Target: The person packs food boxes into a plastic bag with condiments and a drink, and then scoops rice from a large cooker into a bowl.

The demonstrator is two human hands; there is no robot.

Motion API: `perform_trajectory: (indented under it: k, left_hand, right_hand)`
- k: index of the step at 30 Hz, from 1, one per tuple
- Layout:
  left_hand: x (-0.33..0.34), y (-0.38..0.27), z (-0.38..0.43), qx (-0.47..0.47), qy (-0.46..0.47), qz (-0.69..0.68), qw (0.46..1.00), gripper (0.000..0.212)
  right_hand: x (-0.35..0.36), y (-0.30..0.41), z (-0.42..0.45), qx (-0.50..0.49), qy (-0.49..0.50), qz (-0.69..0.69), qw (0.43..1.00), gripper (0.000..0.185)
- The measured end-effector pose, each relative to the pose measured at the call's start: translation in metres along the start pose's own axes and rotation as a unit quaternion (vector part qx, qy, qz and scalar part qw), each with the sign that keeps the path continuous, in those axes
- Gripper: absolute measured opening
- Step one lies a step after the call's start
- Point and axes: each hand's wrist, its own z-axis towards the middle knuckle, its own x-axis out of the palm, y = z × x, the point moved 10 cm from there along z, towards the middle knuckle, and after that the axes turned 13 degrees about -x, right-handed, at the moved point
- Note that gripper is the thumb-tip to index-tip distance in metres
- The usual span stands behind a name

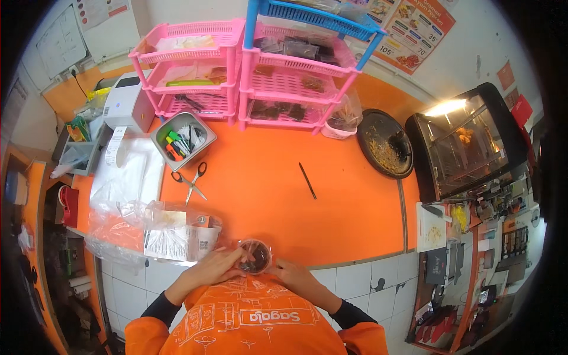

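Close to my body, at the front edge of the orange table [355, 222], is a round clear plastic cup [254, 257] with dark contents. My left hand [224, 265] is on its left side, fingers bent over the rim. My right hand [288, 273] is at its right side, its fingertips near or against the wall; whether it grips is hard to tell. Left of the cup, a clear plastic bag [128, 230] and a printed white carton [177, 239] lie at the edge. Scissors [191, 183] with spread blades and a black pen [307, 180] lie farther back.
Pink rack shelves [235, 84] stand at the back. A metal container [183, 141] of markers and a white label printer [126, 102] are at left. At right are a round black lid [385, 143] with crumbs, a lit display warmer [470, 137] and a knife on a white cutting board [430, 235].
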Motion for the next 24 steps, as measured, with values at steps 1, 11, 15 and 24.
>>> perform_trajectory:
  k: [1,11,15,24]
  left_hand:
    - [0.002,-0.001,0.001,0.003,0.005,-0.005,1.0,0.039]
    - [0.006,-0.003,0.0,-0.024,-0.044,-0.039,0.998,0.029]
    - [0.007,-0.004,-0.002,-0.012,-0.067,-0.069,0.995,0.026]
    - [-0.02,-0.007,-0.021,-0.121,-0.003,-0.408,0.905,0.019]
  right_hand:
    - [0.007,-0.007,0.0,-0.013,-0.032,-0.025,0.999,0.03]
    - [0.036,-0.017,0.004,-0.072,-0.125,0.214,0.966,0.015]
    - [0.021,-0.039,0.005,-0.03,-0.158,0.301,0.94,0.016]
    - [-0.039,0.005,-0.005,-0.01,-0.068,0.139,0.988,0.012]
